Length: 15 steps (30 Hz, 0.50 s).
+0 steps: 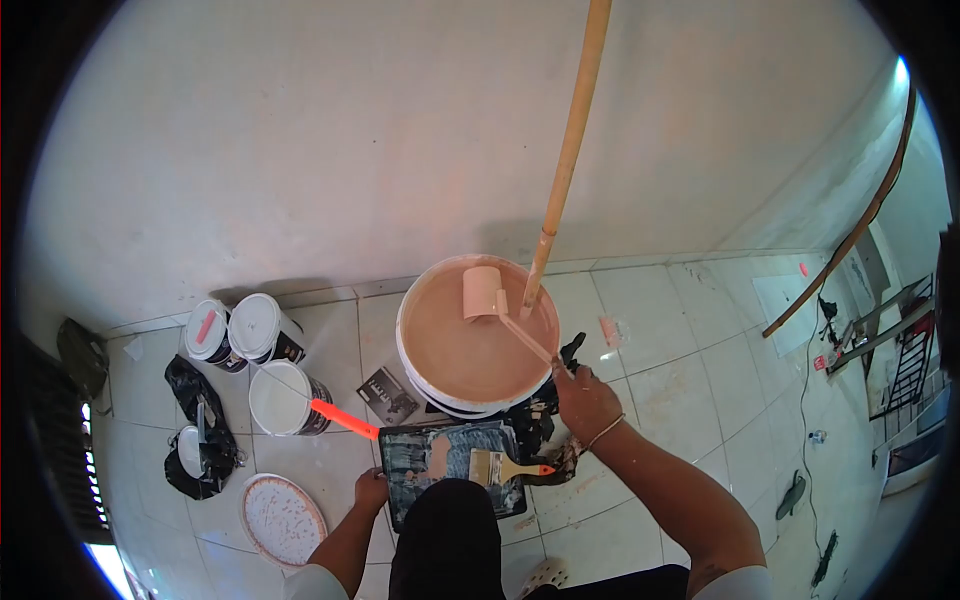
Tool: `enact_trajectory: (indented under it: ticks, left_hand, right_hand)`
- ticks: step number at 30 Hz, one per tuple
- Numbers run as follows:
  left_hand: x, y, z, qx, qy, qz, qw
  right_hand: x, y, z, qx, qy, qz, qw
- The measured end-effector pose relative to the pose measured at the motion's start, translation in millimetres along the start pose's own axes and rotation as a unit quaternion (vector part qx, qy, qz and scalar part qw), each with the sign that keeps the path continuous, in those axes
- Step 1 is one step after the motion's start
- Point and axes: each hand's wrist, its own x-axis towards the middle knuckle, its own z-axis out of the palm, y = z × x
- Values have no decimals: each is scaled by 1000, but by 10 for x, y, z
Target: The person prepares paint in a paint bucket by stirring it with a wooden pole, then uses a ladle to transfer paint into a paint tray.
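My right hand (585,405) is closed around the handle of a paint roller (483,292), whose paint-coated sleeve rests in a large bucket (402,345) of peach-coloured paint (450,350). A bamboo pole (572,130) stands in the same bucket, leaning up past the wall. At the lower middle, my left hand (371,490) grips the left edge of a dark, paint-smeared tray (405,505). Across the tray lies a paintbrush (492,468) with pale bristles and an orange-tipped handle. An orange handle (345,418) with a thin metal rod reaches the tray's upper left corner.
Several white paint pails (280,398) stand at left, beside a black plastic bag (205,470). A paint-spotted round lid (283,518) lies nearer me. Another pole (850,235) leans at right, above a cable (807,400) on the tiles. The wall (330,150) rises behind the bucket.
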Motion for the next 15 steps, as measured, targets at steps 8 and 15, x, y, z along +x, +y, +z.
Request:
enact_trajectory:
  ticks: [8,15]
  left_hand:
    - [-30,-158,75,-59,-131,-73,987]
    - [-412,578,-723,-215,-75,-72,971]
  right_hand:
    - [-66,73,0,25,-65,-14,997]
    - [118,145,-9,68,-145,-107,981]
